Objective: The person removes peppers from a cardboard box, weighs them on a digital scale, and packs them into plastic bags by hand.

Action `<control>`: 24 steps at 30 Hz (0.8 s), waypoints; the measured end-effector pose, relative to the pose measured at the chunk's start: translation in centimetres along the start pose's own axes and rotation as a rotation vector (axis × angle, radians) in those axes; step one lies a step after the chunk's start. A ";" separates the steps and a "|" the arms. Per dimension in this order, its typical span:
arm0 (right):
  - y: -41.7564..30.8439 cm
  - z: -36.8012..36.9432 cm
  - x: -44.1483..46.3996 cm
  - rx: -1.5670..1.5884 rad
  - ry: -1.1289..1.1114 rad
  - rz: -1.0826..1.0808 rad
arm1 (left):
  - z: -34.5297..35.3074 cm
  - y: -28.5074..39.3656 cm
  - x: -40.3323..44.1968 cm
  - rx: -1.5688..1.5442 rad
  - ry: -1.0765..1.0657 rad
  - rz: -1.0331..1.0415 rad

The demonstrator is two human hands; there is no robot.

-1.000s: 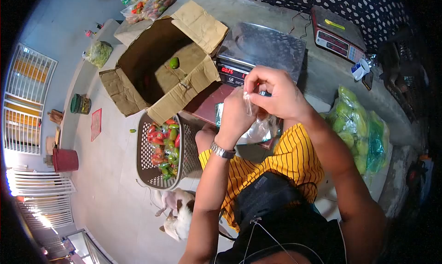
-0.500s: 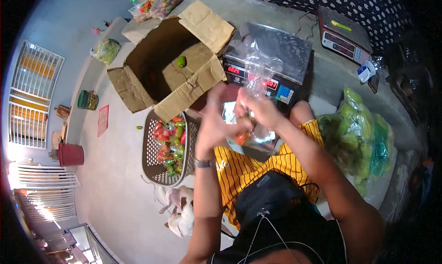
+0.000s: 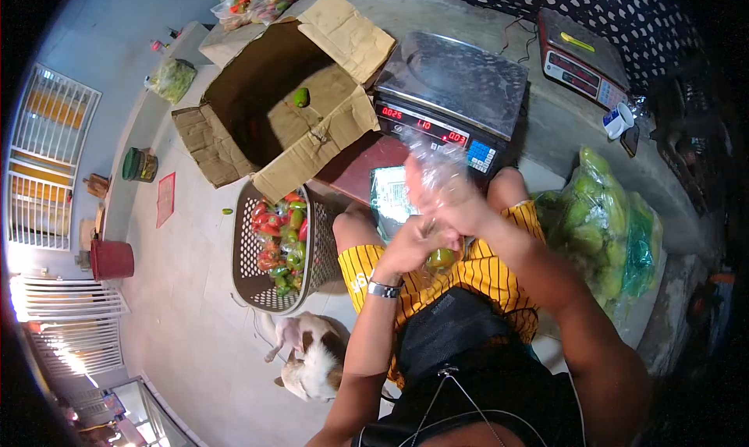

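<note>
A clear plastic bag with a yellowish-green pepper in its lower end (image 3: 442, 257) is held in two bare hands above a person's lap, before a silver-topped digital scale (image 3: 452, 80) lit with red digits. The bag's long axis runs from the lap toward the scale: the weighted end hangs at the yellow-and-black striped shorts (image 3: 360, 269), and the loose, crumpled end points at the scale's display.

The left hand (image 3: 417, 246), below a silver wristwatch (image 3: 383, 290), is curled and pinching the bag just above the pepper. The right hand (image 3: 446, 193) is against the bag's upper part, blurred; whether its fingers are closed cannot be told. A flat white-and-teal plastic packet (image 3: 390, 196) lies near the left hand.

At left, an open brown cardboard box (image 3: 226, 154), its flaps folded outward, contains a single green pepper (image 3: 301, 97). Below it on the tiled floor, a grey perforated plastic basket (image 3: 321, 240) holds red and green peppers (image 3: 279, 248), some in clear plastic. At right stands a bulging clear bag of large green produce (image 3: 591, 221), touching a green-tinted plastic bag (image 3: 642, 240). A white-and-blue mug (image 3: 616, 121) lies tilted on the grey concrete tabletop (image 3: 476, 12).
</note>
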State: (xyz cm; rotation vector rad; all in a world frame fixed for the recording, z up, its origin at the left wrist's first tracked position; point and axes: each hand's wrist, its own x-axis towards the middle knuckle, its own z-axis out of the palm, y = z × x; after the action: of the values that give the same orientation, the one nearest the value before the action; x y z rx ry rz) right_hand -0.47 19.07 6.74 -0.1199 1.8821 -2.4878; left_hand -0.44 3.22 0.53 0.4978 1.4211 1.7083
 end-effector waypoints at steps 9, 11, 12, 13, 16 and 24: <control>1.8 -10.3 1.7 0.394 0.635 -0.031 | -0.6 1.4 -2.6 -0.450 0.191 0.149; 1.1 -10.5 2.5 -0.451 0.952 -0.369 | -1.2 0.5 -2.3 -0.655 0.169 0.351; -2.9 -6.3 1.1 -0.557 0.945 -0.183 | -2.3 -1.0 -2.4 -0.515 0.286 0.296; -3.2 -5.2 0.3 -0.746 0.625 -0.358 | -2.5 -1.0 -2.6 -0.436 0.255 0.238; -1.8 -0.4 -2.8 -1.146 -0.140 -0.439 | -1.6 2.9 -2.6 -0.165 0.232 -0.034; -1.5 -2.5 -2.3 -0.889 -0.436 -0.069 | -4.2 3.2 -2.6 0.197 -0.171 -0.088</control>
State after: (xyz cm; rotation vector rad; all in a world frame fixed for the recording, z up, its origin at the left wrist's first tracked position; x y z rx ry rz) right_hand 1.74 22.04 7.42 -0.6670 2.5743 -1.2945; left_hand -3.14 -1.43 2.90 0.6626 1.4710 1.4283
